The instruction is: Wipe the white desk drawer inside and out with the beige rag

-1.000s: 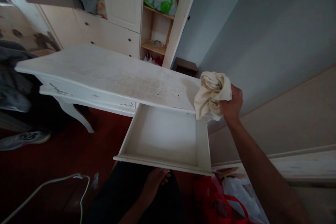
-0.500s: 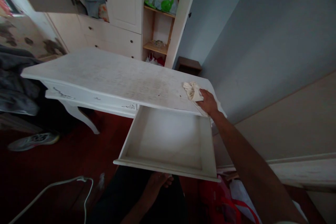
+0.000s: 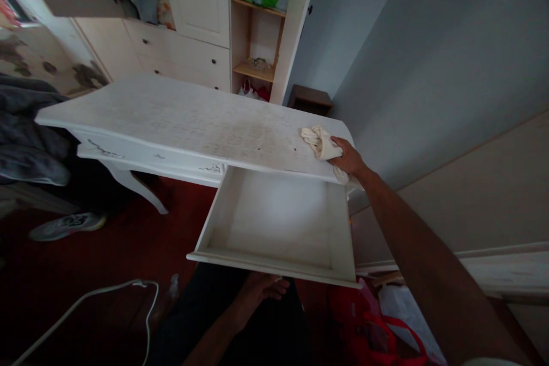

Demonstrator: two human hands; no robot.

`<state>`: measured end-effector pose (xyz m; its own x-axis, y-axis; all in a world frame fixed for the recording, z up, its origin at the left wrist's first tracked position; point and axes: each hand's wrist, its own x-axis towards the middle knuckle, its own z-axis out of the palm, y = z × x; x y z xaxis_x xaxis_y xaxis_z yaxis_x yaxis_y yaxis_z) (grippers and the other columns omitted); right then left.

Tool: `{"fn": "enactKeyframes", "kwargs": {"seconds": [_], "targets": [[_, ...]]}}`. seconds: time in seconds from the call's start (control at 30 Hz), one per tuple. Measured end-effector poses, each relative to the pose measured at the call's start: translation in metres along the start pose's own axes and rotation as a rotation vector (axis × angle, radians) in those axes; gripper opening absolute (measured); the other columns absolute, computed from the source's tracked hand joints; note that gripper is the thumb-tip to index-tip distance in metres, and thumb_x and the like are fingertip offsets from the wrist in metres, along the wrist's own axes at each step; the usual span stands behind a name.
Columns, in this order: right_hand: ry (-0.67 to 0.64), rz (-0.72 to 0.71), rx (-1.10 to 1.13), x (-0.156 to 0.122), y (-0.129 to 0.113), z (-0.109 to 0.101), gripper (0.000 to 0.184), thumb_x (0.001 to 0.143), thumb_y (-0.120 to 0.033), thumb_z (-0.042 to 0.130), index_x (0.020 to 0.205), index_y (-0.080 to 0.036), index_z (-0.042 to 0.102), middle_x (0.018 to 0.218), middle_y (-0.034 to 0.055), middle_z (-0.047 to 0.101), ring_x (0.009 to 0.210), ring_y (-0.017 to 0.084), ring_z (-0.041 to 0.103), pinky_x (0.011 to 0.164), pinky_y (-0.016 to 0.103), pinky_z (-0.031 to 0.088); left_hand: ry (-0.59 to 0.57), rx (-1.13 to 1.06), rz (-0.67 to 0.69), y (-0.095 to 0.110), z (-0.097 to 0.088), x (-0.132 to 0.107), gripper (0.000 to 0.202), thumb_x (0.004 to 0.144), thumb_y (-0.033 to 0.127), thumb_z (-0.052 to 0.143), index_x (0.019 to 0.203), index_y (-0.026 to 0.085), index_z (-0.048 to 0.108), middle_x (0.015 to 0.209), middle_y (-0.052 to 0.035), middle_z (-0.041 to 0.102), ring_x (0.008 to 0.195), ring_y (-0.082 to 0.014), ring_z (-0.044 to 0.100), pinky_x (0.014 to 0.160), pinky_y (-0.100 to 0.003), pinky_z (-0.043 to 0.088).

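My right hand [image 3: 348, 157] is closed round a crumpled cream cloth [image 3: 319, 142], at the right end of a white desk top [image 3: 180, 108]. Grey-brown smudges and a few dark specks mark the surface left of the cloth. Below the desk top, a white drawer [image 3: 278, 220] is pulled out, with nothing lying in it. My left hand [image 3: 266, 287] hangs just under the drawer's front edge, over my dark-clad legs. Its fingers are loosely bent and partly apart, with nothing visible in them; the drawer front may hide part of the hand.
Behind the desk stands a pale wardrobe [image 3: 199, 3] with bags on its shelves. A grey-blue wall [image 3: 412, 68] rises on the right. On the red floor are a shoe [image 3: 68, 226], a white cable [image 3: 90, 294] and a red bag [image 3: 355, 320]. Dark fabric [image 3: 30, 131] hangs at the left.
My right hand has shifted slightly right with the cloth, whose folds have changed. My left hand stays beneath the drawer front. The whole view has tilted a little.
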<state>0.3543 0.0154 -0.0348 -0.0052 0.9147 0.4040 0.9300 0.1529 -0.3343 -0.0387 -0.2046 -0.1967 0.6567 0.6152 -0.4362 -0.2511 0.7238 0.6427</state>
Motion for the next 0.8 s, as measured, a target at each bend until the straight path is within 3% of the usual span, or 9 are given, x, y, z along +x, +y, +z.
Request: {"fn": "enactKeyframes", "kwargs": {"seconds": [0.13, 0.37, 0.53, 0.8], "targets": [[0.079, 0.000, 0.013, -0.008, -0.006, 0.006, 0.077, 0.069, -0.034, 0.070, 0.140, -0.015, 0.048, 0.140, 0.0151, 0.049, 0.131, 0.031, 0.046, 0.112, 0.046, 0.034, -0.043, 0.003, 0.012, 0.008, 0.000, -0.003, 0.056, 0.068, 0.054, 0.079, 0.098, 0.007, 0.071, 0.099, -0.0190, 0.073, 0.083, -0.0219, 0.069, 0.079, -0.034, 0.054], [0.099, -0.035, 0.042, -0.007, -0.001, 0.011, 0.078, 0.067, -0.037, 0.071, 0.138, -0.014, 0.048, 0.139, 0.0165, 0.050, 0.130, 0.031, 0.046, 0.112, 0.048, 0.034, -0.201, -0.082, 0.004, 0.034, 0.012, -0.015, 0.056, 0.069, 0.051, 0.080, 0.104, 0.008, 0.072, 0.105, -0.0209, 0.071, 0.088, -0.0248, 0.070, 0.086, -0.039, 0.053], [0.109, -0.056, 0.021, -0.007, 0.000, 0.011, 0.076, 0.068, -0.038, 0.070, 0.137, -0.016, 0.049, 0.138, 0.0157, 0.051, 0.129, 0.032, 0.047, 0.112, 0.049, 0.035, -0.276, -0.112, 0.016, 0.041, 0.018, -0.016, 0.056, 0.075, 0.054, 0.073, 0.108, 0.008, 0.072, 0.107, -0.0210, 0.071, 0.090, -0.0266, 0.071, 0.085, -0.039, 0.053], [0.118, -0.051, 0.008, -0.009, -0.003, 0.010, 0.074, 0.069, -0.038, 0.068, 0.136, -0.014, 0.050, 0.138, 0.0157, 0.051, 0.129, 0.032, 0.046, 0.112, 0.049, 0.034, -0.278, -0.102, 0.015, 0.048, 0.020, -0.008, 0.060, 0.078, 0.059, 0.068, 0.109, 0.007, 0.071, 0.105, -0.0209, 0.072, 0.089, -0.0251, 0.071, 0.085, -0.038, 0.053]]}}
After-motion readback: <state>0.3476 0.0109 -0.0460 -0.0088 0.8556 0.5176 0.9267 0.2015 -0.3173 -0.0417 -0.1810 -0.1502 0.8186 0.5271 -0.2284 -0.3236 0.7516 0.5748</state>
